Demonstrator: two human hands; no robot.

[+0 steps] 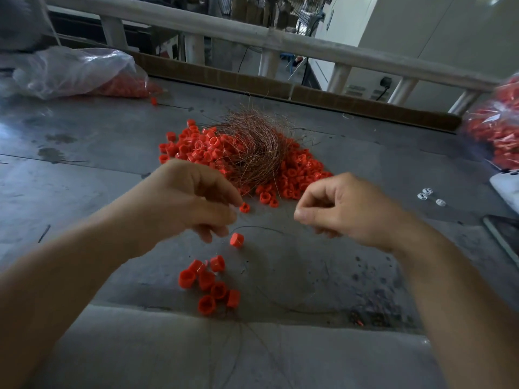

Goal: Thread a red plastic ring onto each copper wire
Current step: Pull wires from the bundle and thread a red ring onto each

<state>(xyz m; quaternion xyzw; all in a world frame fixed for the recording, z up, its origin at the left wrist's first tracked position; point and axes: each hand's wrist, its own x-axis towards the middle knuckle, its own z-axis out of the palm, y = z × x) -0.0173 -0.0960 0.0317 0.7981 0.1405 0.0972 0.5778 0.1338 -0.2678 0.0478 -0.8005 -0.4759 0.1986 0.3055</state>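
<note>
Head view, grey table (84,141), red rings (297,169) heaped, railing (224,30) behind.

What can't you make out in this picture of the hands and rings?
Head view only.
1. Right hand: its curled fingers hide what, if anything, it pinches.
2. Left hand: motion blur hides its grip on the small red plastic ring.
3. Clear plastic bag of red rings: cut off by the right edge.

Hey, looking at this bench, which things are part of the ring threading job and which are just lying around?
In the job: loose red rings, copper wire bundle, near cluster of rings, bag of spare rings.
Lying about: small white pieces, white object at the right edge.
</note>
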